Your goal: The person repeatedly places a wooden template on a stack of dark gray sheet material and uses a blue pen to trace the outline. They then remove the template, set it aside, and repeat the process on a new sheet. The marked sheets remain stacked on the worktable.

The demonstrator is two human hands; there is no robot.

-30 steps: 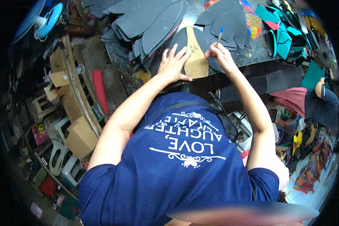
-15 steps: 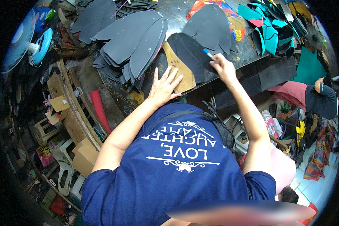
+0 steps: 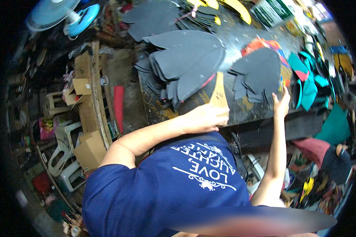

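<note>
My left hand (image 3: 207, 118) is closed around the wide lower end of a tan, paddle-shaped template (image 3: 218, 93) at the table's near edge. The template's narrow end points away from me. My right hand (image 3: 281, 104) is raised beside the lower right edge of a stack of dark grey cut pieces (image 3: 260, 71). A slim pen (image 3: 281, 82) sticks up from its fingers, blurred by motion. Left of the template lies a larger, fanned stack of dark grey pieces (image 3: 186, 57), rounded at one end.
More dark pieces (image 3: 154, 19) and yellow strips (image 3: 237, 10) lie farther back on the black table (image 3: 241, 112). Teal cut pieces (image 3: 306, 85) are heaped at right. A fan (image 3: 53, 14), a wooden bench (image 3: 101, 98) and plastic chairs (image 3: 63, 152) stand left. Another person (image 3: 332, 162) bends at right.
My left hand has gone from lying flat to gripping the template. My right hand has moved right with the pen. The black piece beneath the template is gone from there. The view has shifted.
</note>
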